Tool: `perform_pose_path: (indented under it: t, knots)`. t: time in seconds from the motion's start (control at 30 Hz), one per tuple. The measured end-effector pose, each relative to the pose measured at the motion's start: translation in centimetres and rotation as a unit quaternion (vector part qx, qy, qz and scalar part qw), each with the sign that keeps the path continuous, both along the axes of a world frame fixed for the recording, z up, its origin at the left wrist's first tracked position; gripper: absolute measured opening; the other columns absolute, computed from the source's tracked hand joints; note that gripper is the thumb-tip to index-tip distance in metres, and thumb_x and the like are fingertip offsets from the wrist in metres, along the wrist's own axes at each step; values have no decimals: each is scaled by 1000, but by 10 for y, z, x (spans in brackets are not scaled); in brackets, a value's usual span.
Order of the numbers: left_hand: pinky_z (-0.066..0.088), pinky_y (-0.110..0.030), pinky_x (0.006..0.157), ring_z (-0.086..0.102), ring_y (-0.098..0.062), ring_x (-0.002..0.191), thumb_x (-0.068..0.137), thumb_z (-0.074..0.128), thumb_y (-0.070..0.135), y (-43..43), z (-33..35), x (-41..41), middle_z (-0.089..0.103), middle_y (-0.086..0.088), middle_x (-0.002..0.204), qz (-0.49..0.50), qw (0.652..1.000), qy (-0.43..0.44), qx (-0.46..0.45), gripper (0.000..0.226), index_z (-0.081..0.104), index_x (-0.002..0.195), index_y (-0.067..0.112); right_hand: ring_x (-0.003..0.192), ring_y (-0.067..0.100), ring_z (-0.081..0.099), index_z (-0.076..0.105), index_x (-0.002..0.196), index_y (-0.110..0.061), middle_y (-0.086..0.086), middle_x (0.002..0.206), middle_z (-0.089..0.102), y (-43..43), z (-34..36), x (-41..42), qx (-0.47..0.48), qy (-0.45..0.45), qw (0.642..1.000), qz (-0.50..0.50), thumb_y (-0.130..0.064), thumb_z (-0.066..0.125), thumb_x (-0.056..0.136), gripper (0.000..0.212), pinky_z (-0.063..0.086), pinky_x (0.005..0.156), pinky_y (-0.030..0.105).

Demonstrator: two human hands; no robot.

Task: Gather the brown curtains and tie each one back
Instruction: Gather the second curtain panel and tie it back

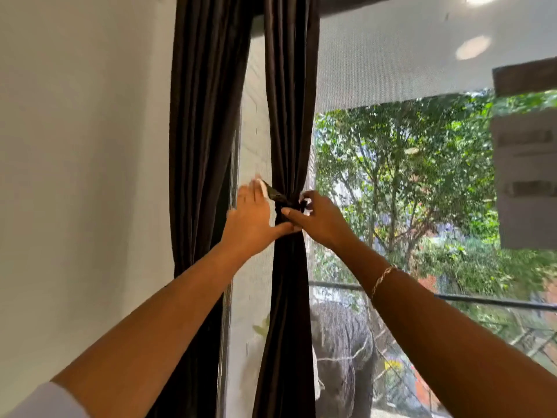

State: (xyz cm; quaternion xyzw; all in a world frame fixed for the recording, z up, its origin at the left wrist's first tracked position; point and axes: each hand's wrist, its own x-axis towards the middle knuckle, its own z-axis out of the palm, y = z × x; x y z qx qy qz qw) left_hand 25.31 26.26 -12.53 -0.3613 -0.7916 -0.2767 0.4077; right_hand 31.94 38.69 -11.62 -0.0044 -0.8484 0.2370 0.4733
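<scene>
Pinching with curled fingers, the right hand (318,220) grips the dark tie strap (278,197) where it wraps the gathered brown curtain (289,131) at the middle of the frame. The left hand (251,217) sits just left of that knot with its fingers stretched nearly straight and blurred. Its thumb reaches across to touch the bunched cloth. The strap's white-tipped end lies against those fingers, but I cannot tell whether they actually hold it. This curtain is cinched narrow at the strap and widens above and below it.

A second brown curtain (205,131) hangs to its left, loose in straight folds, just beside the white wall (84,146) that fills the left of the frame. A thin bracelet (381,277) circles the right wrist, and a white sleeve (45,399) shows at the lower left corner. Green trees (407,176) fill the window on the right, with a dark railing (482,300) across its lower part.
</scene>
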Motion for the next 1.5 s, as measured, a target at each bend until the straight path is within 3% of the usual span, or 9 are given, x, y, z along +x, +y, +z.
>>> perform_pose_path:
  t: [0.23,0.5,0.63,0.73,0.8,0.97,1.1,1.37,1.5]
  knots:
    - [16,-51,115,9,-28,144,74,68,52,13,74,4,8,-13,156,-55,995,-6,88,113,-6,147,7,123,31,47,36,138,-11,15,136,46,-3,83,-1,52,79,995,10,-41,60,86,65,37,90,29]
    - [26,-45,114,18,-28,143,76,72,37,30,121,-19,14,-14,154,-183,970,-25,159,107,-1,147,4,120,30,51,37,132,-5,15,133,51,-14,141,-19,44,124,991,25,-40,65,83,66,44,98,40]
    - [42,-27,91,48,-24,123,74,76,20,37,145,-24,46,-9,135,-300,927,-31,224,80,28,138,10,118,31,51,38,130,-5,15,130,52,-18,174,-32,41,164,986,-1,-46,67,79,71,44,98,42]
    - [43,-23,85,50,-25,121,85,60,2,47,151,-23,50,-9,135,-405,882,-25,239,67,27,142,13,120,31,51,35,133,-6,13,133,50,-23,197,-38,-3,185,982,38,-52,69,75,81,45,96,40]
    - [38,-15,78,51,-30,118,85,52,-8,57,151,-21,52,-16,130,-349,906,32,238,62,28,141,6,122,34,49,32,135,-5,15,135,48,-26,210,-41,-19,167,985,36,-45,70,76,80,44,97,41]
    - [35,-15,70,55,-37,102,86,44,-9,79,154,-11,58,-24,110,-341,900,47,267,38,45,123,-5,115,39,51,47,120,-1,22,125,54,-22,229,-33,22,167,979,-113,-14,48,89,34,41,84,37]
    - [41,-31,74,55,-36,107,88,38,-11,108,161,23,58,-21,114,-374,897,29,233,42,43,128,2,114,39,52,51,118,2,24,123,56,9,231,-3,26,191,969,-156,-10,44,90,31,35,76,32]
    - [31,-11,69,53,-31,113,82,40,-12,175,181,121,56,-18,126,-400,893,79,190,51,41,132,2,118,39,51,48,122,0,24,127,53,78,254,104,12,204,953,-226,-7,41,91,33,42,93,39]
    - [36,-21,86,49,-31,120,80,40,-14,210,178,171,53,-18,132,-419,888,82,171,59,36,136,1,119,39,48,45,124,2,25,130,50,118,252,156,3,187,952,-244,-7,40,92,34,41,93,40]
